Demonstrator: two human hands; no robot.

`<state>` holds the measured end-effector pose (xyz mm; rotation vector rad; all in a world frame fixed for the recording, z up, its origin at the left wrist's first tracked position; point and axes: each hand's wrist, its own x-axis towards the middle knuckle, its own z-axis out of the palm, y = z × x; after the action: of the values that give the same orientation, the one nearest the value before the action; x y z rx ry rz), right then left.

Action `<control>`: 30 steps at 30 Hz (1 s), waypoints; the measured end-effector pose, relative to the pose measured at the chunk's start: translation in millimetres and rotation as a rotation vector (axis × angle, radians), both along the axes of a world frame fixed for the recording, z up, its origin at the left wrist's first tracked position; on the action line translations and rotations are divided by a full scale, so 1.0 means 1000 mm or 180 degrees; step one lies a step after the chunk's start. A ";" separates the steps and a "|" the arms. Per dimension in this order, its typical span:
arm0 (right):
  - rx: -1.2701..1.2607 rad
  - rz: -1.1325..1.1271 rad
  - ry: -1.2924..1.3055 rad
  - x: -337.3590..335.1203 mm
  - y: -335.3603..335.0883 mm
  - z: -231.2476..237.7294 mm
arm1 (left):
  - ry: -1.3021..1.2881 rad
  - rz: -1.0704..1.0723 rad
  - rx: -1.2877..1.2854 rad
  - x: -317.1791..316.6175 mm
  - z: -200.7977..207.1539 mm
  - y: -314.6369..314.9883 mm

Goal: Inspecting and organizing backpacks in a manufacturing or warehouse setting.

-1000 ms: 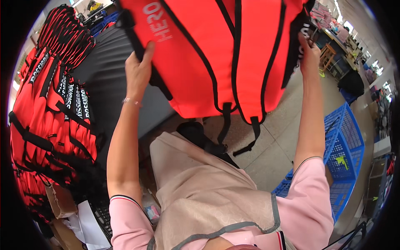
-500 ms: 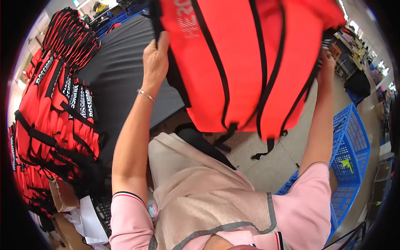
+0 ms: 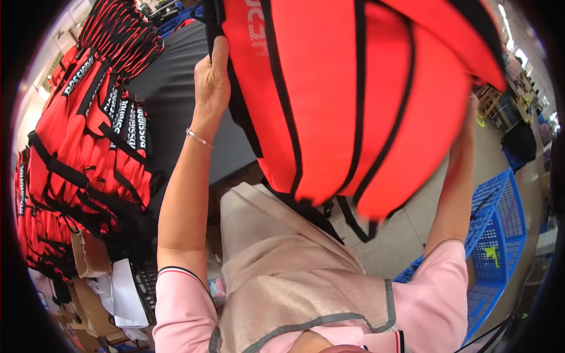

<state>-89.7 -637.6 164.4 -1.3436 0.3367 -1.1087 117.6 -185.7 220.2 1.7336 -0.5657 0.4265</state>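
Note:
A red backpack [image 3: 318, 94] with black piping and black side panels hangs raised before me, its top running out of view. My left hand [image 3: 212, 85] is closed on its black left edge, thumb lying along the side. At the right side, my right hand [image 3: 471, 115] holds the bag up, mostly covered by a red panel that bulges over it; the fingers are hidden. Black straps [image 3: 356, 226] dangle from the bottom of the bag. The lower right part of the bag is smeared by motion.
A dark-covered table [image 3: 176, 76] runs along the left. Stacked red and black bags [image 3: 88, 135] rise beside it. Below them are a cardboard box [image 3: 90, 256] and white paper [image 3: 126, 294]. A blue plastic crate [image 3: 497, 235] stands on the floor at my right.
The backpack has turned, its right side swinging up and outward over my right hand. Its lower end now hangs slightly nearer me. My left hand keeps its hold and has shifted slightly.

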 end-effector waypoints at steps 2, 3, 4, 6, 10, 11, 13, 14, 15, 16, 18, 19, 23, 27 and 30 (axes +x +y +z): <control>0.0049 -0.0337 0.0622 0.018 0.042 0.019 | 0.0236 0.0099 0.0147 0.018 -0.012 0.012; -0.0252 -0.0090 0.0427 0.027 0.054 0.020 | 0.0280 -0.0098 -0.0027 0.040 -0.022 0.037; -0.0523 0.0079 0.0280 0.031 0.058 0.016 | 0.0453 -0.0032 -0.0087 0.031 -0.014 0.040; -0.0697 0.0303 0.0482 0.045 0.088 0.025 | 0.0783 -0.0289 -0.0485 0.031 -0.013 0.066; -0.0521 0.0943 0.0484 0.089 0.117 0.019 | 0.1462 -0.0184 -0.0242 0.054 -0.021 0.129; -0.0543 0.1105 0.0548 0.097 0.125 0.018 | 0.1652 -0.0238 -0.0101 0.057 -0.022 0.146; -0.0432 0.1298 0.0887 0.112 0.152 0.012 | 0.1864 0.0304 0.0128 0.053 -0.030 0.171; -0.0420 0.1391 0.0896 0.121 0.167 0.006 | 0.2017 0.0589 0.0255 0.056 -0.038 0.187; -0.0703 0.1249 0.1080 0.133 0.174 -0.011 | 0.1711 0.0849 0.1246 0.063 -0.052 0.203; -0.0997 0.1157 0.1228 0.146 0.178 -0.035 | 0.1428 0.1135 0.2246 0.070 -0.071 0.223; -0.1676 0.1050 0.1734 0.154 0.179 -0.090 | 0.0377 0.1687 0.2902 0.068 -0.137 0.224; -0.1163 0.1172 0.2072 0.146 0.181 -0.120 | -0.0007 0.1554 0.3300 0.046 -0.152 0.205; -0.0328 0.1241 0.2086 0.114 0.213 -0.179 | -0.0189 0.0461 0.4263 -0.093 -0.179 0.157; 0.0126 0.1255 0.2380 0.096 0.243 -0.166 | -0.0001 -0.1265 0.2907 -0.212 -0.188 0.135; 0.0254 0.1314 0.2468 0.089 0.230 -0.176 | -0.0027 -0.1527 0.2609 -0.213 -0.171 0.143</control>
<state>-1.0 -407.7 -11.7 -1.6398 0.6203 -0.1964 -95.6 -42.8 49.6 2.2586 -1.2461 -0.1794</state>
